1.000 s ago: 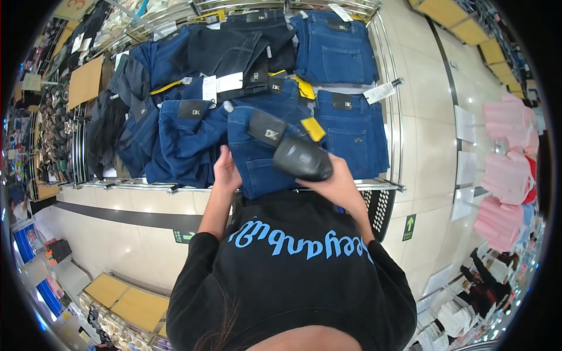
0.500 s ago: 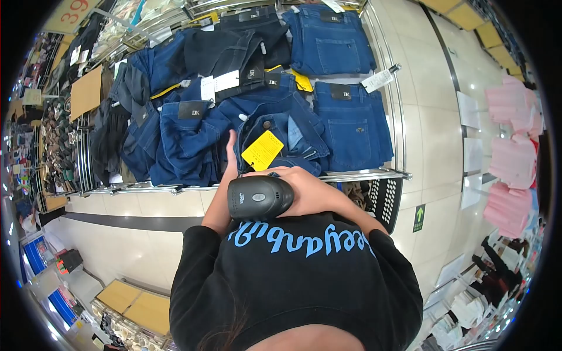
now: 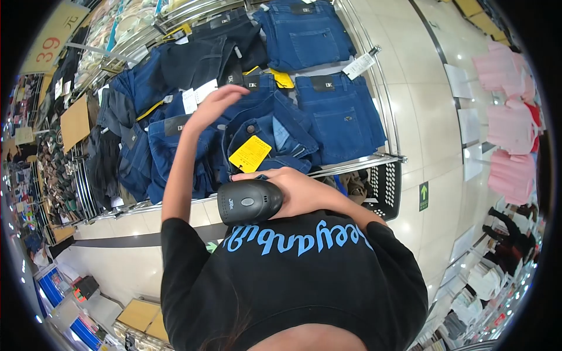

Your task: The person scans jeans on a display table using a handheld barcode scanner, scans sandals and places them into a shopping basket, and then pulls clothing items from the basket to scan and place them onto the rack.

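Observation:
My right hand (image 3: pixel 301 190) is wrapped round a black barcode scanner (image 3: pixel 249 202) close to my chest. Its fingertips are hidden beside the front edge of an unfolded pair of blue jeans (image 3: pixel 237 134), so I cannot tell if they touch the denim. A yellow hang tag (image 3: pixel 250 154) lies over that waistband. Above the jeans, my left hand (image 3: pixel 215 108) reaches forward with its fingers stretched out, near a white paper tag (image 3: pixel 199 96) and a dark pair of jeans (image 3: pixel 199 58). Nothing shows in it.
Folded blue jeans (image 3: pixel 339 117) are stacked on the chrome rack's right side. A black perforated basket (image 3: pixel 385 190) stands below the rack's right corner. Pink garments (image 3: pixel 506 120) hang across the tiled aisle (image 3: pixel 413 105). A price sign (image 3: pixel 50 44) rises at the far left.
My left hand has left the side of the unfolded jeans and moved forward and up over the pile. My right hand still holds the scanner. The view has shifted slightly.

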Tool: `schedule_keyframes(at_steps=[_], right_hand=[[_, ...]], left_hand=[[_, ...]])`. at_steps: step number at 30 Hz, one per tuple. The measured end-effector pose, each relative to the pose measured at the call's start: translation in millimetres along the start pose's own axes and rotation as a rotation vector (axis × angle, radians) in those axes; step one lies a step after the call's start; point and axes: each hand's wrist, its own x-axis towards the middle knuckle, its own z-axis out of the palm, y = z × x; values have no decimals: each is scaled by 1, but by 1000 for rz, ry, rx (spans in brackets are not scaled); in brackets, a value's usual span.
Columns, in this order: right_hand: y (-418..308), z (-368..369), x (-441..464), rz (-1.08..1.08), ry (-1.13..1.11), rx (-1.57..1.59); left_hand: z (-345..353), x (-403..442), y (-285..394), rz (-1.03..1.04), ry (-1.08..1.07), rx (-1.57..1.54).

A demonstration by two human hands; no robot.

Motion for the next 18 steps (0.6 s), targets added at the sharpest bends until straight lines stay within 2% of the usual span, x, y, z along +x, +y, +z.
schedule_keyframes(at_steps=[4,6,9,11,15,18], right_hand=[[10,0,0,-99,43,-87],[12,-2,-5,-85,50,-91],[8,-8,-16,61,98,60],[17,-5,-25,-7,206,32],[11,-12,-30,-13,246,-68],[11,-11,-25,-62,289,-131]], left_hand=[[73,65,18,181,-612,402],[120,83,15,199,-841,740],[169,88,3,342,-943,1010],[186,91,-15,406,-951,1093],[182,95,-16,376,-1007,1072],[164,103,-9,203,-982,1035]])
